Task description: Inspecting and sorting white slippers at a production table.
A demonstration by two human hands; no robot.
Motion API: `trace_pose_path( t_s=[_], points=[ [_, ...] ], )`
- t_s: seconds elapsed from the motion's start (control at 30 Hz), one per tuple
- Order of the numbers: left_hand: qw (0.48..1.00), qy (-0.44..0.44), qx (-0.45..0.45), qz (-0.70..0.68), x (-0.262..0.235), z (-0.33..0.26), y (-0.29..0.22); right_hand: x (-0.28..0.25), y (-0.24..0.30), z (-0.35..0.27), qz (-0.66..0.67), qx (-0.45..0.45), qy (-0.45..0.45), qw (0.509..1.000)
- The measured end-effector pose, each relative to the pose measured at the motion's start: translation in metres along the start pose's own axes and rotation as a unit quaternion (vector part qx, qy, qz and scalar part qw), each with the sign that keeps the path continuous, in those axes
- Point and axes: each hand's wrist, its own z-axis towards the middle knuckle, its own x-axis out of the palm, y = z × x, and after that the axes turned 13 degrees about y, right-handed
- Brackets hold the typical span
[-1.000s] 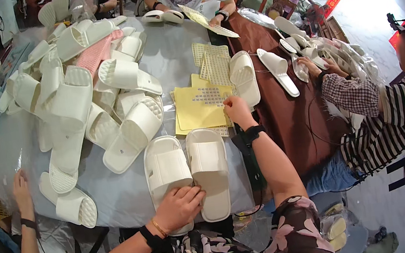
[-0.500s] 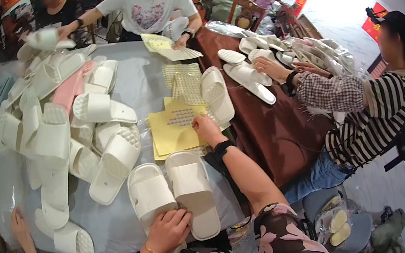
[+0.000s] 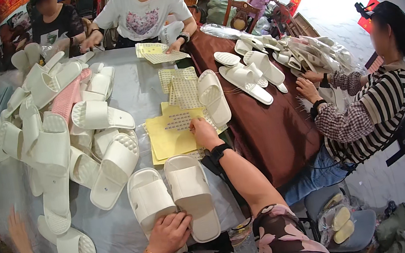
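Two white slippers lie side by side at the table's near edge, a left one (image 3: 151,197) and a right one (image 3: 190,193). My left hand (image 3: 169,233) is closed over the heel end of the left slipper, its fingertips reaching the right one's edge. Beyond them lies a yellow sticker sheet (image 3: 162,137) with rows of small dark-printed labels. My right hand (image 3: 204,132) pinches at the right side of those rows; whatever is between the fingertips is hidden. Another white slipper (image 3: 214,98) sits just past that hand, beside more label sheets (image 3: 184,90).
White slippers (image 3: 53,143) are heaped on the left, with a pink slipper (image 3: 70,96) among them. On the brown-covered table (image 3: 278,141) are more slippers (image 3: 246,83) and bagged ones (image 3: 317,52). Co-workers stand or sit opposite and at right; another person's hand (image 3: 19,232) shows at lower left.
My hands stay almost in place while the view shifts slightly. The right co-worker's hands have left the white slippers and drawn nearer. Across the table, a raised slipper is no longer in a co-worker's hand.
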Motion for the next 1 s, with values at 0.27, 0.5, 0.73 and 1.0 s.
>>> trace_pose_path(
  t_s=[0.27, 0.5, 0.73, 1.0],
  points=[
    [1.0, 0.012, -0.004, -0.013, 0.002, -0.001, 0.0, 0.0, 0.001, -0.001, -0.012, 0.007, 0.006, 1.0],
    [1.0, -0.007, -0.002, 0.003, 0.0, 0.0, 0.0, 0.0, 0.0, 0.0, -0.009, 0.011, 0.005, 1.0],
    [1.0, -0.006, -0.013, 0.009, 0.006, -0.003, 0.002, 0.008, -0.011, 0.004, 0.002, -0.005, -0.009, 1.0],
    [1.0, -0.015, -0.006, 0.011, 0.014, -0.008, 0.003, 0.006, -0.004, -0.002, 0.03, -0.011, -0.032, 0.999]
  ],
)
